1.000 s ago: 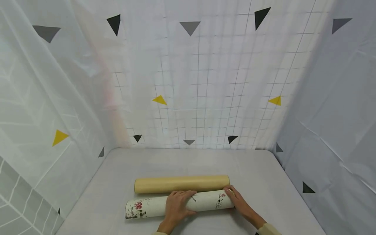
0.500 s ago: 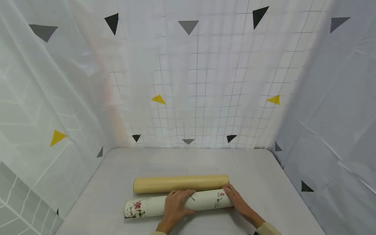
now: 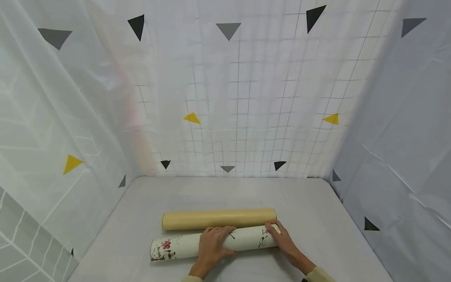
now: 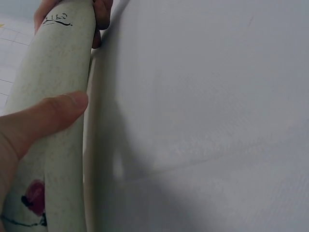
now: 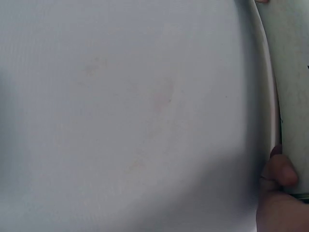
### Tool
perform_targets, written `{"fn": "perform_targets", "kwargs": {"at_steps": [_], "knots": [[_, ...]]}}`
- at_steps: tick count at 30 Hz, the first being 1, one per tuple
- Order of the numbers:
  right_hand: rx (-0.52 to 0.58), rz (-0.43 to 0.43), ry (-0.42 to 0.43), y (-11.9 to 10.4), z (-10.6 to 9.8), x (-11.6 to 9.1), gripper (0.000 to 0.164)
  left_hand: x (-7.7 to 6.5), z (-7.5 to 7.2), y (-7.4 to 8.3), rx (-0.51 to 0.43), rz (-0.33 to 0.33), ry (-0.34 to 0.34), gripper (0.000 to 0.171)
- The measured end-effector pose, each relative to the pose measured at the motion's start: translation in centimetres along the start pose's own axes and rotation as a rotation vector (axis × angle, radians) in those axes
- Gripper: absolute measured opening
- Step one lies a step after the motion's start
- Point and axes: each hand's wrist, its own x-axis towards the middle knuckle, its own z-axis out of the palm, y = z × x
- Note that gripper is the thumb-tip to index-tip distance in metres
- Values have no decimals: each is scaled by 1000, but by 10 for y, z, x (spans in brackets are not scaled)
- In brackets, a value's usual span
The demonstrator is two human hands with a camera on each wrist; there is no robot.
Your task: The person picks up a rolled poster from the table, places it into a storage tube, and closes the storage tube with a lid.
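A pale cream roll [image 3: 243, 239] printed with pink blossoms and dark branches lies slightly slanted on the white table. My left hand [image 3: 212, 244] holds its middle, fingers over the top and thumb on the near side. The left wrist view shows that thumb lying across the patterned roll [image 4: 58, 63], whose long edge stands out along the near side. At the right end, my right hand [image 3: 287, 243] grips the roll, thumb near its rim; the right wrist view shows only part of this hand [image 5: 282, 203]. Just behind lies a plain yellow roll [image 3: 218, 219], touched by neither hand for certain.
The white table [image 3: 317, 203] has rounded far corners. Pale sheeting [image 3: 225, 98] with grid lines and black, grey and yellow triangles hangs behind it, and more sheeting [image 3: 398, 137] stands along the right side.
My right hand's fingers have shifted slightly left along the top of the blossom roll's right end, showing more of its rim. The left hand and both rolls stay nearly the same.
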Motion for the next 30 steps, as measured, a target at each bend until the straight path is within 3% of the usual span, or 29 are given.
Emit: {"fn": "perform_targets", "kwargs": {"at_steps": [10, 19, 30], "knots": [[-7, -28, 40, 6, 3, 3, 43, 2, 0, 0, 11, 33, 31, 88], [-137, -88, 72, 3, 1, 1, 41, 1, 0, -4, 16, 50, 30, 89], [-254, -54, 95, 11, -2, 2, 57, -3, 3, -3, 34, 57, -11, 87]]}}
